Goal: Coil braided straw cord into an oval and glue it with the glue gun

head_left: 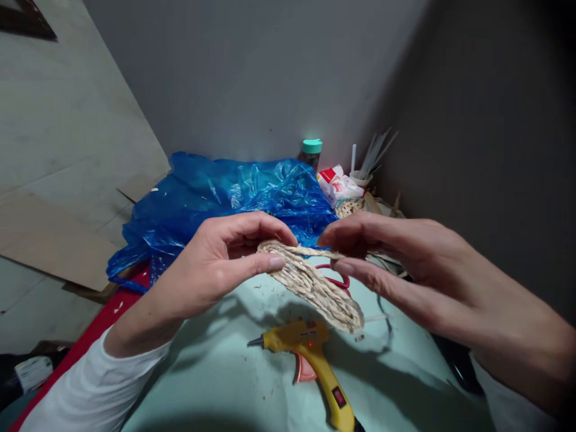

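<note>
A flat oval coil of beige braided cord (315,288) is held up above the table, tilted down to the right. My left hand (229,258) pinches its upper left end, thumb in front and fingers behind. From that end a loose strand of the cord (315,252) runs right to my right hand (387,258), whose thumb and fingers are closed on it. Below the coil a yellow glue gun (301,339) lies on the table with its nozzle to the left and a small red light showing. Red scissors handles (338,277) lie partly hidden behind the coil.
A crumpled blue plastic bag (234,192) covers the table's back left. Behind stand a jar with a teal lid (312,147), a red and white packet (339,185), a cup of glue sticks (360,178) and a small woven piece (350,207). A grey wall rises behind.
</note>
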`<state>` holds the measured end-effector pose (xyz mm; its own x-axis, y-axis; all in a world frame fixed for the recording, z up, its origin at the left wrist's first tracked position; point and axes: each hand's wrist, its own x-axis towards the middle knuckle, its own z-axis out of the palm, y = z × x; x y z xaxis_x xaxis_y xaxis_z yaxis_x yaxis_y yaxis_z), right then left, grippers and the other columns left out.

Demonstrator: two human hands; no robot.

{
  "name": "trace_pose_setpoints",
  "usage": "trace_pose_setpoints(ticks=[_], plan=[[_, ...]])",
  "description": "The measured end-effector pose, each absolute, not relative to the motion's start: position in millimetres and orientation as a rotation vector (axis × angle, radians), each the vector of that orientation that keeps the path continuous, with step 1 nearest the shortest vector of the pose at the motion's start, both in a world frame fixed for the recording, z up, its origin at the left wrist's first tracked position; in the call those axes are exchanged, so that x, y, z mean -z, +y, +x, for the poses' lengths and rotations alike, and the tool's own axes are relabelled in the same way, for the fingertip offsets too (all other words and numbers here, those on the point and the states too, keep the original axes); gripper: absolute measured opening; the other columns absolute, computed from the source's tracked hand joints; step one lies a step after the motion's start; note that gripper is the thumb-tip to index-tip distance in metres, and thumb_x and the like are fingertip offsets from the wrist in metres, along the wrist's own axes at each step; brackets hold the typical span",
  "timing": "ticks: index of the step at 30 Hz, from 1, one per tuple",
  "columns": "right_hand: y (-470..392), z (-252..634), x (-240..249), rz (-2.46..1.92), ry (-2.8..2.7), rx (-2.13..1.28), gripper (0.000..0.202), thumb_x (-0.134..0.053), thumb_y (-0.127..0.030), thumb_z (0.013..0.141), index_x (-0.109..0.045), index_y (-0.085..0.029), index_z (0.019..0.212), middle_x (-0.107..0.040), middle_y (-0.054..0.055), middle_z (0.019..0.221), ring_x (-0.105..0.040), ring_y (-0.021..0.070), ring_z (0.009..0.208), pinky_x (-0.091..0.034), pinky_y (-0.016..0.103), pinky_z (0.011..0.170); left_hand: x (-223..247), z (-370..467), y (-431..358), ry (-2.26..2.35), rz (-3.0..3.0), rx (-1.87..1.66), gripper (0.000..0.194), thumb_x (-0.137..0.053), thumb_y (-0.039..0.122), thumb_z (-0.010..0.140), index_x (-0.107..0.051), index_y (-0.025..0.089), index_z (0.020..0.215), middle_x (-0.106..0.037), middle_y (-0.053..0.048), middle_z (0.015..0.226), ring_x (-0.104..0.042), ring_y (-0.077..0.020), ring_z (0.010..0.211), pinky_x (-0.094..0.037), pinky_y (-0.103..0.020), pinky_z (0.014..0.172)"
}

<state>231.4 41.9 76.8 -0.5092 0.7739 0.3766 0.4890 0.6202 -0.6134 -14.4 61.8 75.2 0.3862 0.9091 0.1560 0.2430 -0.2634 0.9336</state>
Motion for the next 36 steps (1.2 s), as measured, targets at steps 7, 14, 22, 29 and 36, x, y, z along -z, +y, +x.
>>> trace_pose_setpoints(ticks=[7, 14, 22, 29, 36], plan=[[47, 234, -71, -0.852, -2.277, -0.25, 0.014, -0.053, -0.026, 0.106, -0.066, -0.021, 0.105, -0.066, 0.0, 0.099, -0.061, 0.0146, 0.088, -0.047, 0.027, 0.076, -73, -13, 59, 0.997, 1.697, -0.788, 0.008, -0.074, 0.019, 0.081, -0.079, 0.024, 0.085, -0.074, 0.002, 0.078, -0.066, -0.0115, 0.07, -0.049, -0.013, 0.059], [64, 230, -64, -0.669, -2.264, -0.224, 0.01, -0.058, -0.021, 0.103, -0.064, -0.016, 0.099, -0.067, 0.003, 0.095, -0.06, 0.0159, 0.087, -0.043, 0.029, 0.08, -66, -14, 61, 0.822, 1.531, -0.685, 0.012, -0.075, 0.014, 0.081, -0.079, 0.024, 0.086, -0.072, 0.002, 0.082, -0.063, -0.0083, 0.073, -0.049, -0.011, 0.066], [81, 210, -33, -0.79, -2.131, -0.143, 0.027, -0.045, -0.03, 0.109, -0.067, -0.014, 0.111, -0.068, 0.006, 0.102, -0.055, 0.0187, 0.089, -0.039, 0.033, 0.086, -57, -4, 67, 0.69, 1.362, -0.931, 0.008, -0.076, 0.014, 0.08, -0.075, 0.02, 0.085, -0.068, 0.0, 0.083, -0.062, -0.0089, 0.073, -0.051, -0.013, 0.067], [88, 201, -14, -0.844, -2.106, -0.07, 0.036, -0.037, -0.034, 0.11, -0.064, -0.011, 0.121, -0.066, 0.009, 0.116, -0.054, 0.023, 0.102, -0.042, 0.037, 0.092, -47, -6, 72, 0.688, 1.5, -0.869, 0.036, -0.076, 0.022, 0.083, -0.074, 0.026, 0.119, -0.074, -0.005, 0.112, -0.068, -0.0172, 0.098, -0.054, -0.021, 0.083], [58, 223, -24, -1.088, -1.958, 0.018, 0.023, -0.054, -0.028, 0.103, -0.064, -0.009, 0.111, -0.064, 0.013, 0.109, -0.059, 0.0236, 0.095, -0.044, 0.033, 0.084, -38, -12, 91, 0.729, 1.523, -1.087, 0.029, -0.077, 0.017, 0.082, -0.076, 0.022, 0.111, -0.076, -0.004, 0.109, -0.07, -0.0176, 0.097, -0.056, -0.023, 0.084]])
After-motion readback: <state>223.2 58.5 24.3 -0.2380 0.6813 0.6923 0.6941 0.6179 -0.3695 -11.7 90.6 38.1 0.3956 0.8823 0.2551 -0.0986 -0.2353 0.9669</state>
